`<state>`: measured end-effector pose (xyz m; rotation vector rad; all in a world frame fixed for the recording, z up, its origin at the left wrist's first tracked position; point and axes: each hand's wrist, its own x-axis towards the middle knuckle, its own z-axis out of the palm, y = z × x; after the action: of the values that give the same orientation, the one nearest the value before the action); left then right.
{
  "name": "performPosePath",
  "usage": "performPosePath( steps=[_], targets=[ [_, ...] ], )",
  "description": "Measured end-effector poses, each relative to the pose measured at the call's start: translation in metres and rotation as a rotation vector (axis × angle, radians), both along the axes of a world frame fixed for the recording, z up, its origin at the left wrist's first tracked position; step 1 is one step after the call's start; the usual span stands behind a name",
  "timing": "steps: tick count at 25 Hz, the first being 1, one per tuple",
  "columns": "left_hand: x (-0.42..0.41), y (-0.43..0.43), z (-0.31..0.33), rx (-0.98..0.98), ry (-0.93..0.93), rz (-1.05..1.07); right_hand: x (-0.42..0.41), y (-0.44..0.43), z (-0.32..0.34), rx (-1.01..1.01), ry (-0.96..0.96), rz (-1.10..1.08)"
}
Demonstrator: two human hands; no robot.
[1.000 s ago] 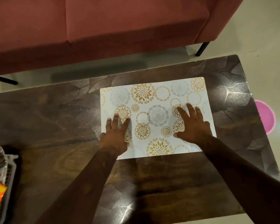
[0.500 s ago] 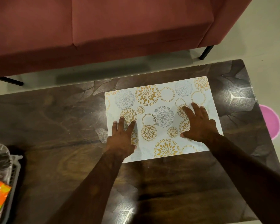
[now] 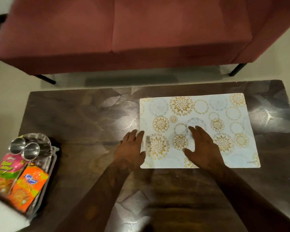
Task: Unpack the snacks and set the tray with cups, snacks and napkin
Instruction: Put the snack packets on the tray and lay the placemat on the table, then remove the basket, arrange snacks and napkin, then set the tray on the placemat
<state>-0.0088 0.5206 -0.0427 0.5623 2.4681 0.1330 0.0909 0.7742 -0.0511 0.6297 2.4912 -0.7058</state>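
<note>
Left hand (image 3: 130,148) flat, fingers spread, at left edge of white floral-patterned rectangular placemat (image 3: 224,114) on dark wooden bench (image 3: 82,118). Right hand (image 3: 202,146) flat on placemat, fingers spread, holding nothing.

two steel cups (image 3: 24,147), two snack packets: one pink and green (image 3: 6,171), one orange (image 3: 28,186). one tray (image 3: 53,162), one patterned placemat (image 3: 197,129), one dark table (image 3: 90,118), one red sofa (image 3: 124,30). two bare hands: left hand (image 3: 131,148), right hand (image 3: 202,148).
</note>
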Motion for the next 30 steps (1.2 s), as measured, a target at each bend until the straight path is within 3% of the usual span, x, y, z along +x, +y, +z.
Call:
performPosePath(
  steps=[8,13,17,20,23,25,27,30],
  targets=[
    [-0.004,-0.143,0.026,0.091,-0.050,0.087,-0.033,-0.180,0.027,-0.164,-0.013,0.040],
    [-0.017,-0.277,0.044,0.349,-0.050,0.164,-0.061,-0.323,0.023,-0.324,-0.049,0.012],
    [-0.031,-0.366,0.066,0.524,-0.051,0.258,-0.073,-0.416,0.015,-0.427,-0.075,-0.158],
    [-0.052,-0.444,0.071,0.634,-0.032,0.478,-0.079,-0.477,0.009,-0.528,-0.162,-0.284],
    [-0.070,-0.505,0.059,0.789,0.026,0.891,-0.082,-0.503,0.003,-0.608,-0.247,-0.375],
    [-0.081,-0.543,0.038,0.764,0.089,1.136,-0.084,-0.513,0.000,-0.652,-0.306,-0.422],
    [-0.084,-0.571,0.012,0.641,-0.023,1.276,-0.084,-0.520,-0.005,-0.686,-0.350,-0.436],
    [-0.072,-0.584,-0.020,0.456,-0.323,1.093,-0.082,-0.530,-0.013,-0.703,-0.377,-0.417]
  ],
)
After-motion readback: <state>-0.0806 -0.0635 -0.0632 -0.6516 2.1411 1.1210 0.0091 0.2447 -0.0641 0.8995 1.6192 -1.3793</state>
